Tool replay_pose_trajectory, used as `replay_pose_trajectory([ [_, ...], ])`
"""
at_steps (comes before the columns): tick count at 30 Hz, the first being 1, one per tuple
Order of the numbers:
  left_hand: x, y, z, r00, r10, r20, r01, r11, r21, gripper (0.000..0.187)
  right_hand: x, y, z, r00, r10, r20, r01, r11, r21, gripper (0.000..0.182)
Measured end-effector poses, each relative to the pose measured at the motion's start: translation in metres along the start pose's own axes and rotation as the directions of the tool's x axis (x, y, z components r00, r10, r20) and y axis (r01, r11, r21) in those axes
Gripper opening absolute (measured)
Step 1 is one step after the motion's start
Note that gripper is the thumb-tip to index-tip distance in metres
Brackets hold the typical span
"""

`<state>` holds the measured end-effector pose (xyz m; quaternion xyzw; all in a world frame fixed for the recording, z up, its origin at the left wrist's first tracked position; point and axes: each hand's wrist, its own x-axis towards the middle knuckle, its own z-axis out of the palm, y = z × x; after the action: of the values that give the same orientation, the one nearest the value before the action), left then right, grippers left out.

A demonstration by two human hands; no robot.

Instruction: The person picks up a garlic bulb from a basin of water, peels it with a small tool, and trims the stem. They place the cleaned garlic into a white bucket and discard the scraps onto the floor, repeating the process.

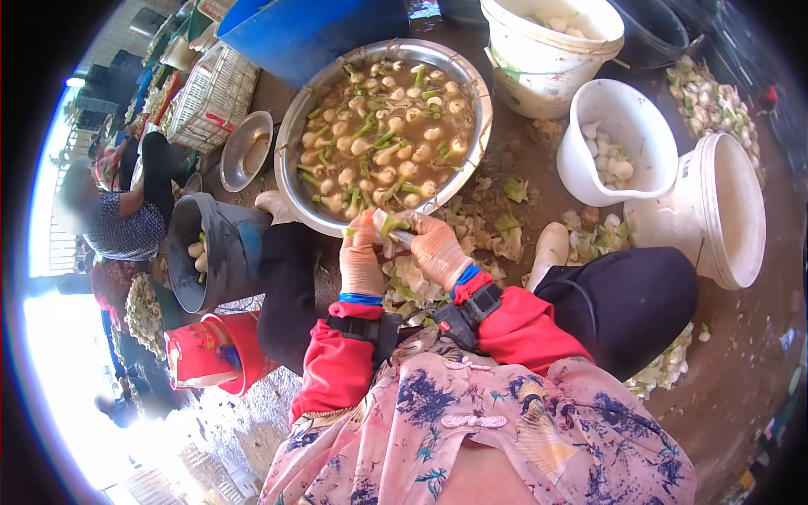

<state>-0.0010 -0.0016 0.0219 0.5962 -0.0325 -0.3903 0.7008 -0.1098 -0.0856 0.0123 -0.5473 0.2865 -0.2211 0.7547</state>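
Note:
My left hand [362,254], in a thin pale glove, is closed around a pale bulb vegetable with a green stalk [388,223], at the near rim of a wide metal basin [296,209]. My right hand [439,252], gloved too, is closed beside it on a small knife [403,238]; a short grey stretch of blade shows, the handle hidden by the fingers. Many round pale bulbs with green stalk stubs [385,151] float in the basin's brown water. Peeled leaves and trimmings [412,284] lie on the ground beneath my hands.
White buckets [619,126] with peeled bulbs stand at right, near a tipped white bucket [673,210]. At left are a dark bucket [220,257], a red bucket [244,345], a metal bowl [246,151] and a white crate [215,97]. Another person [126,219] sits far left.

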Motion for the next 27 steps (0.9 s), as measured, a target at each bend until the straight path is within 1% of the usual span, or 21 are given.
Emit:
replay_pose_trajectory([
  [1, 0.001, 0.002, -0.008, 0.998, -0.034, 0.059, 0.036, 0.999, -0.031, 0.037, 0.004, 0.001, 0.000, 0.996, 0.090, 0.012, -0.090, 0.958, 0.271, 0.023],
  [4, -0.001, 0.002, -0.022, 0.975, -0.097, 0.200, 0.111, 0.992, -0.060, 0.038, 0.003, -0.001, -0.009, 0.983, 0.171, -0.073, -0.128, 0.909, 0.397, 0.021],
  [5, -0.005, 0.004, -0.023, 0.956, -0.117, 0.270, 0.140, 0.988, -0.066, 0.040, 0.003, -0.006, -0.014, 0.984, 0.124, -0.127, -0.078, 0.946, 0.313, 0.020],
  [6, -0.009, 0.006, -0.026, 0.955, -0.123, 0.270, 0.145, 0.987, -0.066, 0.040, 0.005, -0.005, -0.022, 0.983, 0.128, -0.130, -0.082, 0.946, 0.314, 0.020],
  [8, -0.019, 0.014, -0.031, 0.889, -0.170, 0.425, 0.239, 0.964, -0.116, 0.043, 0.009, 0.000, -0.040, 0.950, 0.250, -0.188, -0.148, 0.888, 0.436, 0.019],
  [10, -0.030, 0.022, -0.032, 0.885, -0.149, 0.440, 0.219, 0.969, -0.112, 0.040, 0.014, 0.036, -0.053, 0.940, 0.280, -0.196, -0.177, 0.890, 0.420, 0.021],
  [11, -0.034, 0.024, -0.033, 0.909, -0.105, 0.404, 0.161, 0.981, -0.108, 0.039, 0.014, 0.047, -0.056, 0.950, 0.173, -0.262, -0.137, 0.979, 0.151, 0.021],
  [12, -0.035, 0.025, -0.035, 0.927, -0.057, 0.371, 0.102, 0.990, -0.102, 0.037, 0.014, 0.057, -0.061, 0.954, 0.047, -0.294, -0.090, 0.987, -0.131, 0.022],
  [13, -0.029, 0.022, -0.049, 0.927, -0.051, 0.372, 0.124, 0.977, -0.174, 0.031, 0.012, 0.060, -0.065, 0.942, 0.043, -0.332, -0.076, 0.993, -0.088, 0.023],
  [14, -0.027, 0.021, -0.057, 0.958, -0.080, 0.277, 0.162, 0.943, -0.289, 0.028, 0.014, 0.066, -0.076, 0.943, 0.043, -0.329, -0.075, 0.993, -0.087, 0.023],
  [16, -0.023, 0.023, -0.071, 0.961, -0.091, 0.260, 0.212, 0.847, -0.488, 0.028, 0.018, 0.068, -0.094, 0.901, 0.295, -0.318, -0.367, 0.909, -0.196, 0.021],
  [17, -0.022, 0.025, -0.074, 0.945, -0.074, 0.319, 0.255, 0.777, -0.575, 0.030, 0.014, 0.065, -0.093, 0.937, 0.311, -0.159, -0.343, 0.907, -0.246, 0.023],
  [18, -0.022, 0.025, -0.077, 0.946, -0.071, 0.317, 0.252, 0.778, -0.576, 0.030, 0.014, 0.065, -0.087, 0.938, 0.311, -0.156, -0.342, 0.907, -0.247, 0.023],
  [19, -0.022, 0.026, -0.074, 0.955, -0.072, 0.287, 0.235, 0.775, -0.587, 0.030, 0.016, 0.068, -0.080, 0.958, 0.287, -0.026, -0.246, 0.768, -0.592, 0.023],
  [20, -0.024, 0.027, -0.070, 0.964, -0.075, 0.256, 0.219, 0.771, -0.598, 0.031, 0.014, 0.062, -0.069, 0.946, 0.308, 0.105, -0.080, 0.531, -0.844, 0.023],
  [21, -0.024, 0.025, -0.064, 0.962, -0.061, 0.266, 0.211, 0.782, -0.586, 0.031, 0.005, 0.057, -0.059, 0.969, 0.241, 0.060, -0.113, 0.646, -0.755, 0.030],
  [22, -0.022, 0.021, -0.064, 0.962, -0.066, 0.264, 0.214, 0.780, -0.588, 0.031, 0.002, 0.037, -0.047, 0.967, 0.247, 0.060, -0.118, 0.644, -0.756, 0.030],
  [24, -0.017, 0.013, -0.063, 0.962, -0.111, 0.249, 0.240, 0.777, -0.582, 0.031, -0.001, 0.006, -0.026, 0.984, 0.170, 0.060, -0.121, 0.868, -0.482, 0.032],
  [25, -0.017, 0.012, -0.058, 0.962, -0.152, 0.225, 0.256, 0.786, -0.563, 0.031, 0.000, 0.009, -0.019, 0.984, 0.169, 0.053, -0.122, 0.867, -0.483, 0.032],
  [26, -0.016, 0.010, -0.054, 0.960, -0.154, 0.232, 0.261, 0.787, -0.560, 0.031, 0.000, 0.012, -0.013, 0.989, 0.082, 0.125, -0.051, 0.971, -0.233, 0.033],
  [27, -0.016, 0.008, -0.052, 0.958, -0.167, 0.233, 0.269, 0.803, -0.532, 0.035, 0.000, 0.015, -0.009, 0.985, -0.024, 0.172, 0.018, 0.999, 0.037, 0.034],
])
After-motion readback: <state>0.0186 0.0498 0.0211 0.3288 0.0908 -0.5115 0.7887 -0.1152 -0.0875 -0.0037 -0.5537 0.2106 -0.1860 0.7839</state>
